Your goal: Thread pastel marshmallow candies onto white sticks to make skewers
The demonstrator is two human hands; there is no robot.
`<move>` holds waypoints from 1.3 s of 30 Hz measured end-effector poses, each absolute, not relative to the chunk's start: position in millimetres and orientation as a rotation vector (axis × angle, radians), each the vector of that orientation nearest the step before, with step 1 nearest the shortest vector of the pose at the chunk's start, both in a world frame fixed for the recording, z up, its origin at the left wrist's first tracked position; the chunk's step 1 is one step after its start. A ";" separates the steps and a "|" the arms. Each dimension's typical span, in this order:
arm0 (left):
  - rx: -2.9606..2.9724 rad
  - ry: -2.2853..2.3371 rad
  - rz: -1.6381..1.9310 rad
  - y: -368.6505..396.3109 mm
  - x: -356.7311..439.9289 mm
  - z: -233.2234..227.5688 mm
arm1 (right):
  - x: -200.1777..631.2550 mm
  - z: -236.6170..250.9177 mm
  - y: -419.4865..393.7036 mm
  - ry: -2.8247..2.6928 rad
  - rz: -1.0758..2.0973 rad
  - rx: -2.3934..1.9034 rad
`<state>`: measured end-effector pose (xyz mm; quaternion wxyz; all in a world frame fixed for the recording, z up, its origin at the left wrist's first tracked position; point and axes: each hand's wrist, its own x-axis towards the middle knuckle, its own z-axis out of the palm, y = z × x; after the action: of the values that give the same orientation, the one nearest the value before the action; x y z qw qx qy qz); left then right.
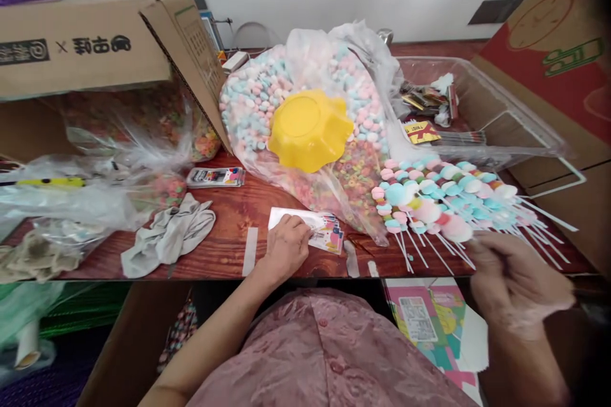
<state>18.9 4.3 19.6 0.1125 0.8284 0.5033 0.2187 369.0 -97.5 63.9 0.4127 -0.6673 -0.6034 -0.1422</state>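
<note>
My right hand (518,273) is closed at the right, its fingertips pinching a marshmallow skewer (429,211) at its near end. The skewer's pink, blue and yellow pieces point up and left, over a pile of similar marshmallow skewers (470,194) with white sticks. My left hand (287,243) rests on the table with its fingers bent and pressed together on a small stack of printed packaging bags (329,235). What its fingertips pinch is partly hidden.
A yellow scalloped bowl (310,130) lies upside down on big bags of marshmallows (252,102) and candy rings (358,178). A cardboard box (95,44) stands left, near grey gloves (172,232). A clear plastic bin (515,121) holds wrappers at the right.
</note>
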 end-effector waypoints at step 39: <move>2.189 1.264 0.872 10.1 4.4 7.6 | 307.8 11.3 -86.3 -1.594 0.299 -1.493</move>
<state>4.4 10.1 7.6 0.2318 0.7963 0.4600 0.3171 307.8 -86.3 11.3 0.4516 -0.6044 -0.6451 0.1208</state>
